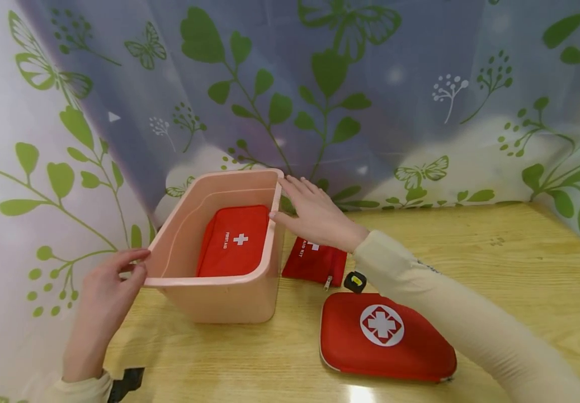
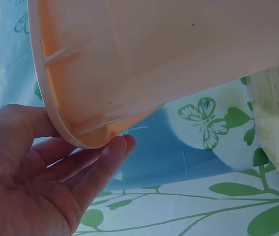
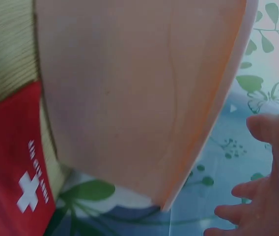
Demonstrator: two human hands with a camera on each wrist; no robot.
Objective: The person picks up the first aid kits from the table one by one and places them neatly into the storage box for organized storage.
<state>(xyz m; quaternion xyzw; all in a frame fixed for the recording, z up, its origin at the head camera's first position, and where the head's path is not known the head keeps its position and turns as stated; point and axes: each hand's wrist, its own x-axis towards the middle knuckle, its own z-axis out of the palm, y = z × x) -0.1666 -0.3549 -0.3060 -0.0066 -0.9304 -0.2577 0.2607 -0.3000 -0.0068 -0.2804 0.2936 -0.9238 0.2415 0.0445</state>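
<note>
A peach-coloured plastic bin [image 1: 219, 302] stands on the table, a red first aid pouch [image 1: 231, 252] lying inside it. At its near left corner my left hand [image 1: 103, 296] pinches the rim [image 2: 63, 129], with thumb and fingers on either side of the lip. My right hand [image 1: 315, 215], fingers extended, is over the bin's right rim; its fingertips overlap the edge in the head view, while the right wrist view has the fingers [image 3: 260, 129] just off the lip. Below that hand lies a smaller red first aid kit pouch [image 1: 315, 263], partly hidden by it.
A red hard-shell case [image 1: 350, 347] with a white cross emblem lies in front, partly under my right forearm in view. Beside it sits a small black item with a yellow centre [image 1: 355, 281]. A leaf-and-butterfly patterned curtain [image 1: 395, 112] hangs behind the wooden table [image 1: 496, 268].
</note>
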